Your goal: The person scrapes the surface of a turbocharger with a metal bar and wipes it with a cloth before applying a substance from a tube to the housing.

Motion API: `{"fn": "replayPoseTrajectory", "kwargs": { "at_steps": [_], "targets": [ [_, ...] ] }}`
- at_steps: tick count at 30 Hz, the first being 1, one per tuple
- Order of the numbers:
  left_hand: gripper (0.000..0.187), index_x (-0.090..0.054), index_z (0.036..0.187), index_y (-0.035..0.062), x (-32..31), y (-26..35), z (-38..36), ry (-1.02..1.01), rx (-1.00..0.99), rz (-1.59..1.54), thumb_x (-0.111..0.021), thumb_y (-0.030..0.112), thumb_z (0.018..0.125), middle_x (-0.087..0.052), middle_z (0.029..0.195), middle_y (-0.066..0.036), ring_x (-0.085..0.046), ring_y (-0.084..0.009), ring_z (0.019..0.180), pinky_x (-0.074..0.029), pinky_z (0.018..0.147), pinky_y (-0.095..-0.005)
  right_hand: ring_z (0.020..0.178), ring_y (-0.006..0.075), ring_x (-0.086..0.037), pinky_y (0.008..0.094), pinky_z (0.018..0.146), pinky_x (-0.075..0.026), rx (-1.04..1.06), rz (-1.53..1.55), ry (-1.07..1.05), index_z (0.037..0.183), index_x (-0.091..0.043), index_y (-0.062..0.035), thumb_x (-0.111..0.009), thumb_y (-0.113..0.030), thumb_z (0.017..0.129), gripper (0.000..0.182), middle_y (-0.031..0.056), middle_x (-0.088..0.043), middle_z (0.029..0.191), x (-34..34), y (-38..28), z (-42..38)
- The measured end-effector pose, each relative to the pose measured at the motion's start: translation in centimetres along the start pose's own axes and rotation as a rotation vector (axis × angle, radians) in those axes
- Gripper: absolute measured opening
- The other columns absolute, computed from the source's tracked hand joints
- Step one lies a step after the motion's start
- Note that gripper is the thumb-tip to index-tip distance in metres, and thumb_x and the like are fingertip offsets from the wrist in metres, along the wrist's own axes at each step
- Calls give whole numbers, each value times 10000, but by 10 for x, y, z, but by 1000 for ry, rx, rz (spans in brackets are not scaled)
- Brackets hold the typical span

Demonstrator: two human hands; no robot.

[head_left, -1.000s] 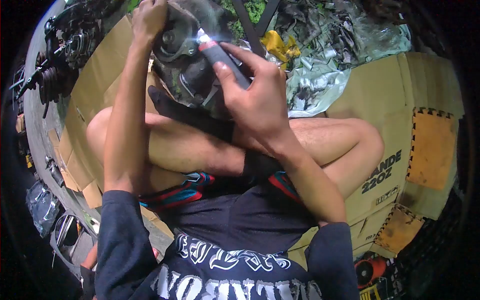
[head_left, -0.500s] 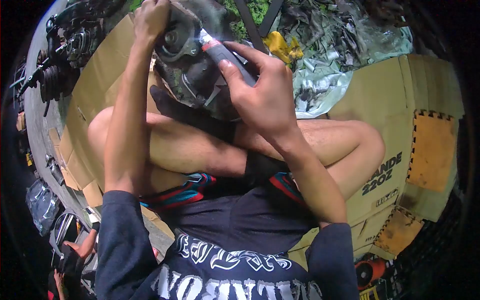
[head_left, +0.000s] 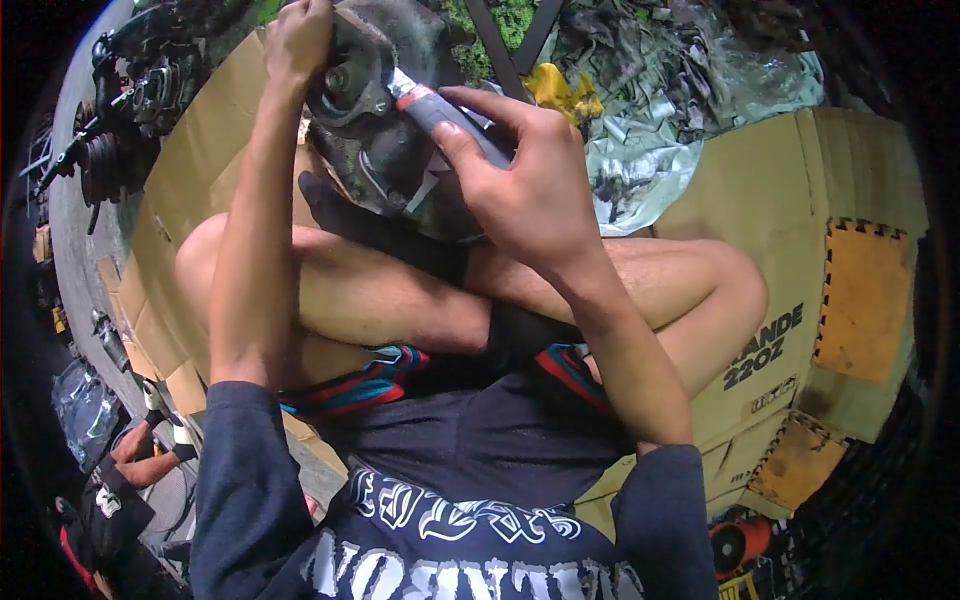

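Note:
My right hand [head_left: 535,185] is wrapped round a grey-handled tool [head_left: 450,125] with a red collar and a bright metal tip. The tip points up and left, at the rim of a dark, grimy metal casting [head_left: 395,160] with a round recess and bolt lugs. The casting lies in front of my crossed legs, beyond my black-socked foot. Up at the casting's left edge, my left hand [head_left: 298,42] is closed, fingers curled; what they hold is hidden.
Cardboard sheets [head_left: 740,200] lie under and around me. Dirty rags and plastic [head_left: 640,170], with a yellow piece [head_left: 563,93], spread beyond the casting. Dark machine parts [head_left: 160,90] stand at upper left. Another person's arm [head_left: 150,468] shows at lower left. Orange mats [head_left: 862,300] lie at right.
The tool's tip has shifted slightly left and down along the casting with my right hand. My left hand has moved a little left. The other person at lower left has changed position.

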State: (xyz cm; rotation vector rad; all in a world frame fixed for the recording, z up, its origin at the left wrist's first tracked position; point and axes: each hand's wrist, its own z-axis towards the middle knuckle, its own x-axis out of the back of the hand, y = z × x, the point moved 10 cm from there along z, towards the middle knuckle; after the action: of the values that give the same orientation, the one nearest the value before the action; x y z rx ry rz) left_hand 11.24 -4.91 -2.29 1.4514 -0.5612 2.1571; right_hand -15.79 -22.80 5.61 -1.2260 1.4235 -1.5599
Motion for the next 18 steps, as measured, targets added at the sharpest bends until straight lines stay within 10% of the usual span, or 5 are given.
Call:
{"fn": "replayPoseTrajectory", "kwargs": {
  "at_steps": [15,18],
  "targets": [
    [227,-582,1157,32,-6,-6,3,-49,42,-147,-467,113,978,-596,1207,-270,-545,-462,1161,-448,997,-522,793,275,-770,355,733,-586,249,-245,46,1172,-663,-1,-742,-180,902,333,187,-763,909,13,7,2],
    [221,-577,1149,34,-6,-5,5,-85,63,-129,-466,128,984,-598,1201,-276,-546,-464,1162,-449,991,-529,831,451,-686,494,759,-536,229,-161,-19,1163,-634,5,-675,-118,901,292,269,-691,927,11,2,-2]
  ]
}}
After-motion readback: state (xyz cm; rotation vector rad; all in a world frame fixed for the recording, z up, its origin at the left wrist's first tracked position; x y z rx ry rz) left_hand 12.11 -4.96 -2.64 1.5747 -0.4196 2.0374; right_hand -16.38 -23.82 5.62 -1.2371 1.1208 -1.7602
